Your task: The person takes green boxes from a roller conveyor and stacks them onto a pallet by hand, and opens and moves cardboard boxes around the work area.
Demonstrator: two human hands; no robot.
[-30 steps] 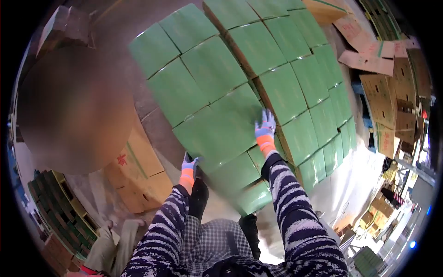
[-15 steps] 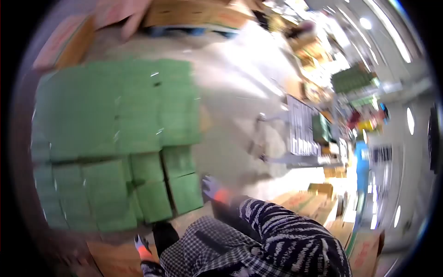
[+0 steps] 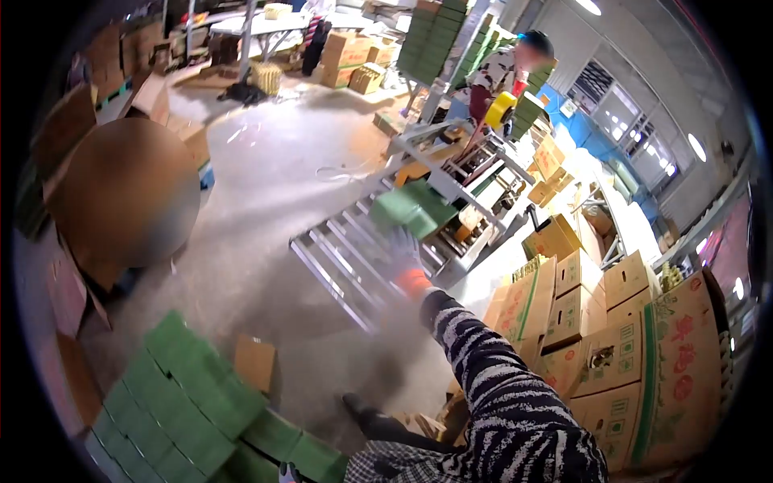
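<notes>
A green box (image 3: pixel 431 200) lies on the metal roller conveyor (image 3: pixel 322 256) ahead of me. My right hand (image 3: pixel 403 248), in a grey glove with an orange cuff, stretches out to the near side of this box. Its fingers look extended but are blurred, and I cannot tell whether they touch the box. At the bottom edge, only the gloved fingers of my left hand (image 3: pixel 288 473) show, slightly apart, beside the stacked green boxes (image 3: pixel 173 394). No object is visible in that hand.
Printed cardboard cartons (image 3: pixel 600 362) are stacked at my right. A co-worker (image 3: pixel 495 76) stands beyond the conveyor near a yellow tape roll (image 3: pixel 500 109). A small brown carton (image 3: pixel 254 362) stands behind the green stack. A blurred round patch covers something at left.
My view has swung right and up, away from the green stack toward the conveyor. My right arm has reached forward from beside the stack to the box on the rollers.
</notes>
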